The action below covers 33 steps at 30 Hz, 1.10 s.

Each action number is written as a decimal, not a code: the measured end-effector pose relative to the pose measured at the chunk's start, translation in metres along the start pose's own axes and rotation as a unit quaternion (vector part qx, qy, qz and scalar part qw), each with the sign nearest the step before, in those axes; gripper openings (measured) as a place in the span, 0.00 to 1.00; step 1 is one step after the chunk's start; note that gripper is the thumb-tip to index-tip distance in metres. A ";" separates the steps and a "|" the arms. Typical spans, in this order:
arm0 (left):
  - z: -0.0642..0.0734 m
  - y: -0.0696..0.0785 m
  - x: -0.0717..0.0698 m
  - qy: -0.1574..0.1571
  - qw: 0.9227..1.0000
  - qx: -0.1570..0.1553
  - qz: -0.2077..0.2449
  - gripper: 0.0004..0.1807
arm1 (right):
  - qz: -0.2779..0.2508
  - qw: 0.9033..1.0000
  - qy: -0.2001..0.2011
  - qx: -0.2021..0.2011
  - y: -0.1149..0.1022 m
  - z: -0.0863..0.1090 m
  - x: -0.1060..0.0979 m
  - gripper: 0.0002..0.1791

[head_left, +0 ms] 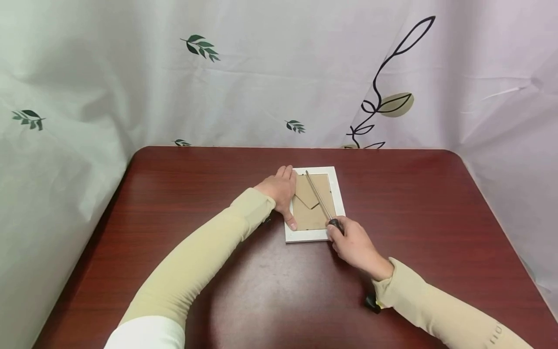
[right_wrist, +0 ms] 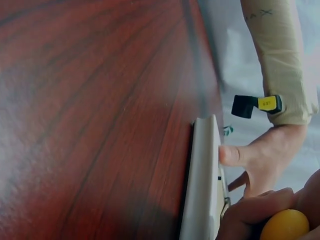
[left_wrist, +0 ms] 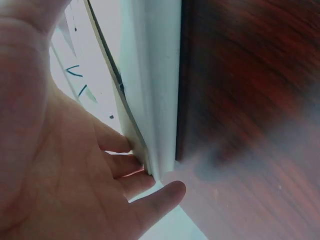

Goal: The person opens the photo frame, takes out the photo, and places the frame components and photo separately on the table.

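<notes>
Closest to the lens: pale yellow left sleeve (head_left: 209, 249) with white cloth (head_left: 148, 333) at its upper end, along the bottom edge, plus a cream right sleeve (head_left: 436, 305) slanting up from the lower right corner. Past those, a big reddish-brown bench (head_left: 392, 194) with rounded far corners, right up near a leaf-print curtain (head_left: 261, 87). White picture frame (head_left: 311, 236) lying back side up on it, around the middle left to right and towards the far edge, well inside both sides. Wide stretches of wood grain left, right and in front of it, only a narrow strip behind.

Now the fingers. Left hand (head_left: 280, 190) over the frame's left side, fingers (left_wrist: 135, 185) mostly straight and relaxed, thumb (head_left: 291, 223) spread wide onto the near left corner. Just touching, not grasping. Pressing hard or resting? Can't tell.

Right hand (head_left: 356, 245) at the near right corner, fingers curled round the black handle of a screwdriver (head_left: 320, 196), so properly grasping that. Shaft diagonally over the brown backing (head_left: 311, 221) and the stand flap's (head_left: 307, 195) right edge, tip by the far rim. Touching the board or just above it? Can't tell either.
</notes>
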<state>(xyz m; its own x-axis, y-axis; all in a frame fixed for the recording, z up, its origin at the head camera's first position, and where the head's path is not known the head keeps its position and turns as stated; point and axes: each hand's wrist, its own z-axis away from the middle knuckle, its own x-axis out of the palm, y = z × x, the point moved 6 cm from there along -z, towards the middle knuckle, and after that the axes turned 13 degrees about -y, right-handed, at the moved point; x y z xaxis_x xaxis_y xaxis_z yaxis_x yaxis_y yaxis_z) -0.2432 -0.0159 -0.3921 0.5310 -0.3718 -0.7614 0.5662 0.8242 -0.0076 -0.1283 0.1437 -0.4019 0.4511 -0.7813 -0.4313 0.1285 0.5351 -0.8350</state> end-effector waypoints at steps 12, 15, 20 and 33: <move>-0.007 -0.012 -0.027 0.017 0.995 0.091 -0.034 0.77 | 0.103 0.992 0.066 -0.045 -0.009 0.027 -0.004 0.12; -0.013 -0.011 -0.032 -0.004 0.992 0.118 -0.051 0.72 | 0.124 0.987 0.083 -0.057 -0.012 0.032 -0.004 0.14; -0.024 -0.009 -0.035 -0.037 0.988 0.126 -0.078 0.70 | 0.133 0.986 0.086 -0.049 -0.014 0.037 -0.003 0.14; -0.028 -0.007 -0.037 -0.061 0.991 0.111 -0.045 0.70 | 0.148 0.982 0.089 -0.081 -0.016 0.040 0.009 0.12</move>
<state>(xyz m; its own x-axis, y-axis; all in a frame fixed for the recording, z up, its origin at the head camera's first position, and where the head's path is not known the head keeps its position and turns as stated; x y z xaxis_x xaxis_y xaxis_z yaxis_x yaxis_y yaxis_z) -0.2841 0.0044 -0.3821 0.5371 -0.4997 -0.6796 0.7319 0.6765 0.0810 -0.0905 0.1408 -0.3791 0.2835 -0.6506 -0.7045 -0.1347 0.7004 -0.7009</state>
